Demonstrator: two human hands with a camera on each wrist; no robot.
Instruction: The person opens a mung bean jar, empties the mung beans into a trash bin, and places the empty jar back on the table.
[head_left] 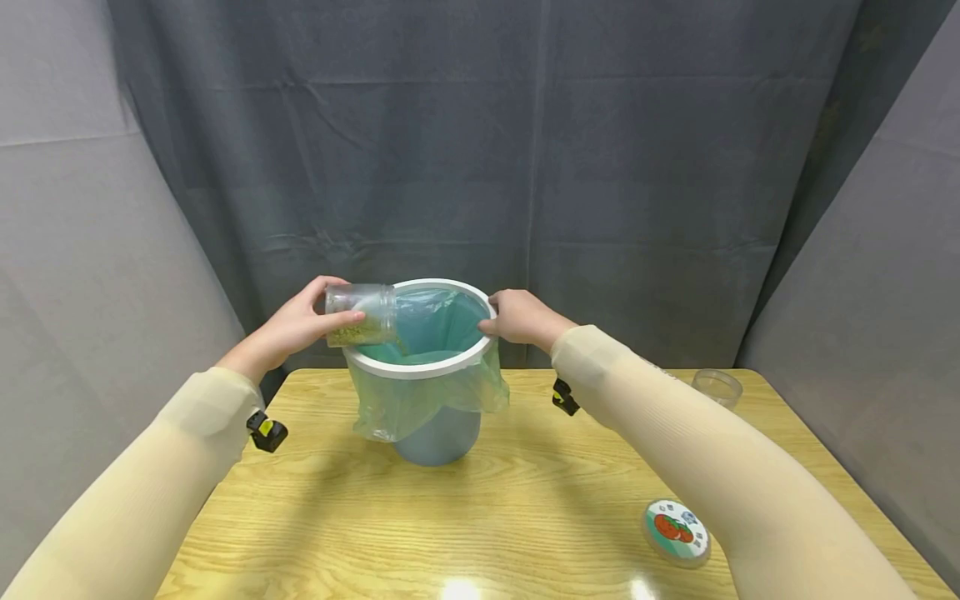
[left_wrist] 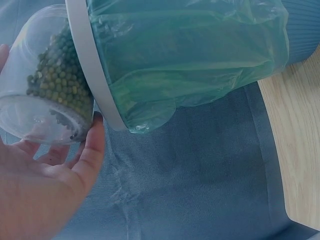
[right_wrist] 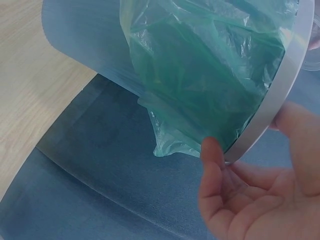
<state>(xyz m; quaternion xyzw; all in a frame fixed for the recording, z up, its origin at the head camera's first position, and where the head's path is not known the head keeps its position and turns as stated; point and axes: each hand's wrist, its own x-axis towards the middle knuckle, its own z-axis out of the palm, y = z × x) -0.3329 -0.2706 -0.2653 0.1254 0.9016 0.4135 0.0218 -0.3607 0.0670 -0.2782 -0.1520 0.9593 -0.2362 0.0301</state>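
Observation:
My left hand (head_left: 294, 327) grips a clear plastic jar (head_left: 360, 304) lying on its side, its mouth over the left rim of a trash bin (head_left: 437, 437). Small green mung beans (left_wrist: 61, 80) lie along the jar's lower side, and some spill from its mouth into the bin. A thin green bag (head_left: 420, 400) lines the bin and hangs down outside, under a white rim ring (head_left: 422, 367). On the right side, my right hand (head_left: 525, 318) pinches that ring between thumb and fingers. The bottom of the bin's inside is hidden.
A round lid with a tomato picture (head_left: 677, 532) lies on the wooden table (head_left: 480, 533) at the front right. Farther back, a clear round container (head_left: 717, 385) stands partly behind my right sleeve. Grey curtains (head_left: 480, 167) hang behind the table and along both sides.

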